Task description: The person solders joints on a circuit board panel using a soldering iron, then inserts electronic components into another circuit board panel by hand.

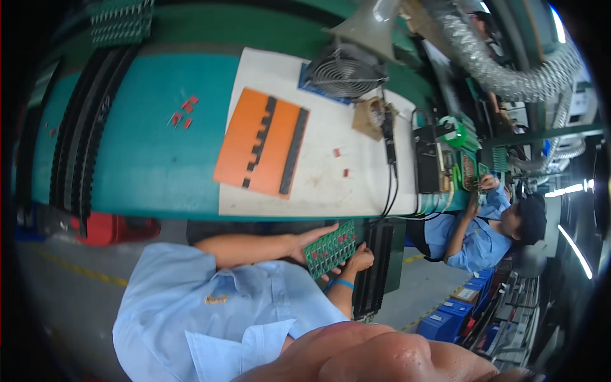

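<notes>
My left hand (301,246) is closed round a green circuit board (331,249) with several small red components in rows, held tilted in front of my body below the bench edge. Its thumb lies along the board's upper edge and fingertips show at the lower one. Just off the board's right side, my right hand (361,259) has its fingers pressed together; whatever they pinch is too small to make out. A blue band (340,284) circles that wrist.
An orange board (261,143) with black strips lies on a white sheet (331,181) on the teal bench (153,146). Loose red components (184,111) lie to its left. A fan (347,73) stands behind. Black racks (95,127) flank me. A co-worker (484,229) handles boards at right.
</notes>
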Action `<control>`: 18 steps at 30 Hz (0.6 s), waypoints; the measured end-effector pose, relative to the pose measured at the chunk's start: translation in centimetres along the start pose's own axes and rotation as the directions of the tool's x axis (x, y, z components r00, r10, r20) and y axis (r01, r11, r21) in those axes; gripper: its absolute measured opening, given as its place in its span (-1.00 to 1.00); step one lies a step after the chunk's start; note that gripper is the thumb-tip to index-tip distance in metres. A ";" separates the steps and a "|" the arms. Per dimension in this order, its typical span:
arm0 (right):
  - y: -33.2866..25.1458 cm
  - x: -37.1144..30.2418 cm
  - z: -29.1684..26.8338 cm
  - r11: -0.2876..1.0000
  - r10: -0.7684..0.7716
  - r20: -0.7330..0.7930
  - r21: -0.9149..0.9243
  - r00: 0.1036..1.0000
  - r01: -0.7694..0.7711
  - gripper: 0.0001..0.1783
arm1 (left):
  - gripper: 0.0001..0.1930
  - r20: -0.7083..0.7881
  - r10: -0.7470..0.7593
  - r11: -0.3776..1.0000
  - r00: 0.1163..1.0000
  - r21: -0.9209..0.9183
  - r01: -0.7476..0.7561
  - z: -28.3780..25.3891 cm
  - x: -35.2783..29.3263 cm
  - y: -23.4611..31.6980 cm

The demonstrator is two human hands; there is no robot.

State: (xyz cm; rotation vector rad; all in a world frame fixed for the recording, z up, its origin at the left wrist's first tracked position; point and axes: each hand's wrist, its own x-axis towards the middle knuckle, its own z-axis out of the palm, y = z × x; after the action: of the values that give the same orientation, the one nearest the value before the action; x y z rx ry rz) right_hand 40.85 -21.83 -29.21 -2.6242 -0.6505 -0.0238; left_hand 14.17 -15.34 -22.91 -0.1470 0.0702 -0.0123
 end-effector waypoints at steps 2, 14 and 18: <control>-0.7 0.2 0.4 0.999 0.050 0.009 0.022 0.999 -0.050 -0.52 | -0.06 0.005 0.017 0.999 1.000 0.049 -0.017 0.7 -0.9 1.0; -0.2 -0.9 0.1 0.997 -0.072 0.003 -0.013 0.997 0.073 -0.56 | -0.01 0.126 0.011 1.000 0.992 -0.011 -0.010 0.5 -0.5 1.0; -0.1 -1.4 -0.4 0.998 -0.068 0.023 -0.010 0.997 0.068 -0.57 | -0.01 0.160 0.010 0.998 0.987 -0.063 0.000 0.5 -0.4 1.0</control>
State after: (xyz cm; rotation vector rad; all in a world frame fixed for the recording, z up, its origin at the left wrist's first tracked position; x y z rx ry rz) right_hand 39.57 -22.50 -28.97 -2.6149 -0.7494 -0.0182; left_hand 13.77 -14.28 -22.50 -0.2102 -0.0902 0.0070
